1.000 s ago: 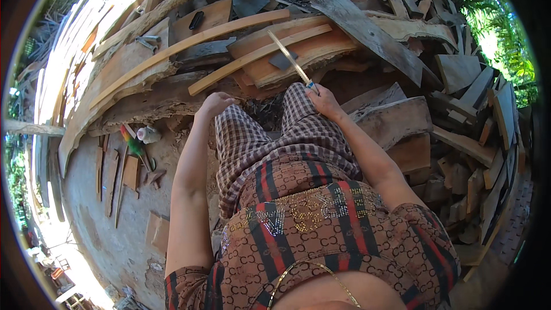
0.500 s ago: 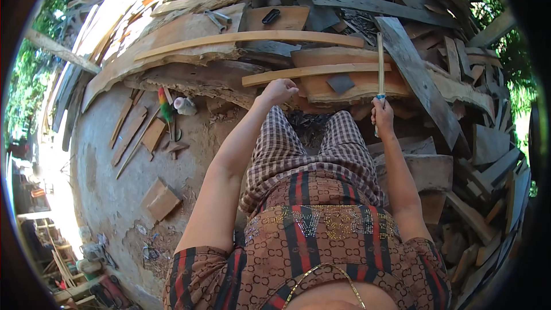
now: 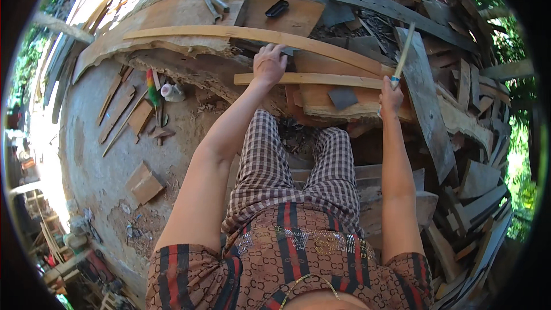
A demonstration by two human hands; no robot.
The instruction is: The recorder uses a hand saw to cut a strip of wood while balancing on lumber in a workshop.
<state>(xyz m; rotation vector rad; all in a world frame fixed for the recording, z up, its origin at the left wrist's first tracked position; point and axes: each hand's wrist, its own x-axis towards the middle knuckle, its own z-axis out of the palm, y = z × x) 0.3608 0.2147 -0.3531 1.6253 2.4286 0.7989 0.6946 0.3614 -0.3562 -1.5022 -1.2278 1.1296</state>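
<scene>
My left hand is reaching forward with bent, separated fingers, its fingertips at the lower edge of a long, curved pale wooden strip. It holds nothing visible. My right hand grips a long, narrow, pale-golden tool with a blue-banded handle, pointing upward near the right ends of the strips. A second, shorter strip lies just below the upper one, across a reddish board. A small dark square piece rests on that board.
Rough slabs and weathered planks are piled ahead and to the right. A black object and metal pieces lie higher up. On the concrete floor at left are sticks, a feather duster, a white bottle and cardboard-coloured squares.
My left hand has moved from by my knee up to the long upper strip. My right hand has lifted the tool from my lap to beside the strips. The view has shifted.
</scene>
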